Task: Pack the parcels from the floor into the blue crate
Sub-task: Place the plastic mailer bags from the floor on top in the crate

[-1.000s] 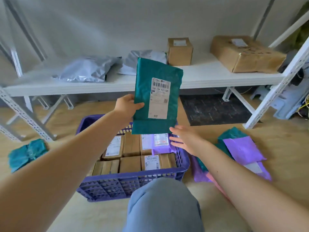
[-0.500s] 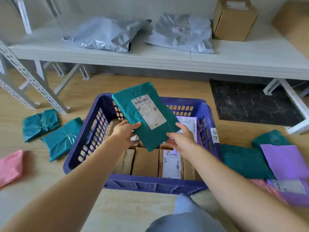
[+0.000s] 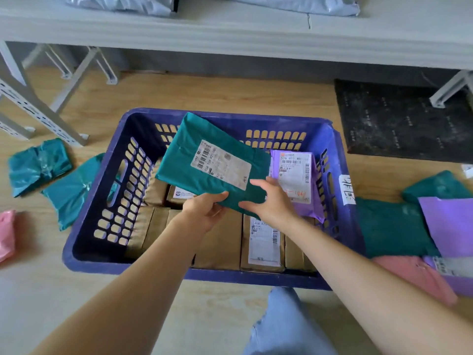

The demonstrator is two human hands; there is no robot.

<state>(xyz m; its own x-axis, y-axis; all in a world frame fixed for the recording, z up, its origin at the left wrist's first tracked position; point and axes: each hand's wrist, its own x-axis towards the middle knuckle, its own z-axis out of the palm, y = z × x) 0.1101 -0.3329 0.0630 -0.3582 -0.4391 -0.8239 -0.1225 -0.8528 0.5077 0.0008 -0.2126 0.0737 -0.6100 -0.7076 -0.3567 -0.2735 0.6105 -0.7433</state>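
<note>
Two hands hold one teal parcel over the blue crate, center frame. The left hand pinches the parcel's near edge, thumb on top, fingers underneath. The right hand grips the near right corner, thumb by the white label, fingers curled along the edge. The parcel is tilted, label up, far end higher, and sits above the crate's contents; whether it touches them cannot be told. Inside the crate, brown boxes stand packed in rows, and a purple parcel with a label lies at the right side, partly under the teal one. On the wood floor at left frame lie two teal bags just beside the crate and a pink bag at the edge. At right frame there is a pile of a teal mailer, a purple mailer overlapping it, and a pink mailer below. A dark mat is at upper right. A white shelf runs across the top with grey bags on it. A denim knee is at bottom center.
</note>
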